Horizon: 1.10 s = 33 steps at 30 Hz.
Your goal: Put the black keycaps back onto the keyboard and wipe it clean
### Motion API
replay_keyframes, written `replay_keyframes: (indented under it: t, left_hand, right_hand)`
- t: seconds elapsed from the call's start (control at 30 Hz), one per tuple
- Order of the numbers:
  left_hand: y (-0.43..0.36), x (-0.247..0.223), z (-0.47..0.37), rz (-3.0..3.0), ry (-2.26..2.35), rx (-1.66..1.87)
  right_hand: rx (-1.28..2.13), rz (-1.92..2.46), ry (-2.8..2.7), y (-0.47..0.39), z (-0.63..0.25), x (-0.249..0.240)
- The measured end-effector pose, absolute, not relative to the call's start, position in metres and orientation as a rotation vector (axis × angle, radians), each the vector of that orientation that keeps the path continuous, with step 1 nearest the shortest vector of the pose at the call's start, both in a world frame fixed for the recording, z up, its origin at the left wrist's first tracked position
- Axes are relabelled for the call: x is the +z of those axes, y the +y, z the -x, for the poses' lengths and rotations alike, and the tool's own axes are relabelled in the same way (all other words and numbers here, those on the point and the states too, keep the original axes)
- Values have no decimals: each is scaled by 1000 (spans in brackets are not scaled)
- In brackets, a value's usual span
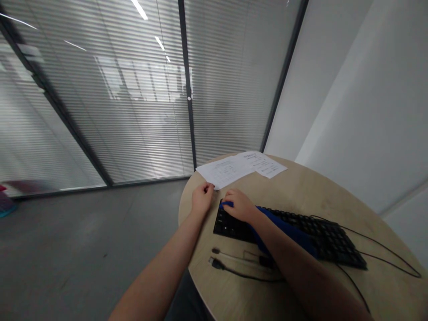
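A black keyboard (326, 236) lies across the round wooden table. At its left end, my right hand (238, 205) is closed on a blue cloth (287, 227) and presses it to the keys. The cloth trails along the keyboard, partly under my right forearm. My left hand (202, 199) rests at the table's left edge, just left of the keyboard and below the papers. Its fingers are curled together, and what they hold, if anything, is hidden. In front of the keyboard lie a black USB cable plug (217, 263) and a thin rod with a dark tip (216, 251), blurred.
Printed papers (230, 169) lie at the far side of the table (301, 178). A black cable (384, 245) loops on the right. A glass partition with blinds (143, 111) stands behind, a white wall (374, 111) to the right. Grey floor (83, 249) lies left.
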<state>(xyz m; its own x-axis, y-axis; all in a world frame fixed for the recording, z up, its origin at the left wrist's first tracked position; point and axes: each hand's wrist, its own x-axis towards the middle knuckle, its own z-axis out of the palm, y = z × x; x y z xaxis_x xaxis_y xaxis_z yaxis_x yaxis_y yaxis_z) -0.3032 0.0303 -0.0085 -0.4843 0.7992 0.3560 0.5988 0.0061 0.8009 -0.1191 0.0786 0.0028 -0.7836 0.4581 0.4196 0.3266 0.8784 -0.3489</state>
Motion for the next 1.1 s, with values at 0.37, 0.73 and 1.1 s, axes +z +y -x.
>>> replay_keyframes:
  t: [0.37, 0.73, 1.1]
  left_hand:
    - [32, -12, 305, -1481, 2067, 1384]
    - [34, -15, 305, -1468, 2044, 1332]
    - [38, -19, 304, -1501, 2001, 1252]
  right_hand:
    - [324, 577, -2568, 77, 119, 5]
    - [443, 818, -2214, 86, 116, 1]
    - [618, 867, -2430, 92, 107, 21]
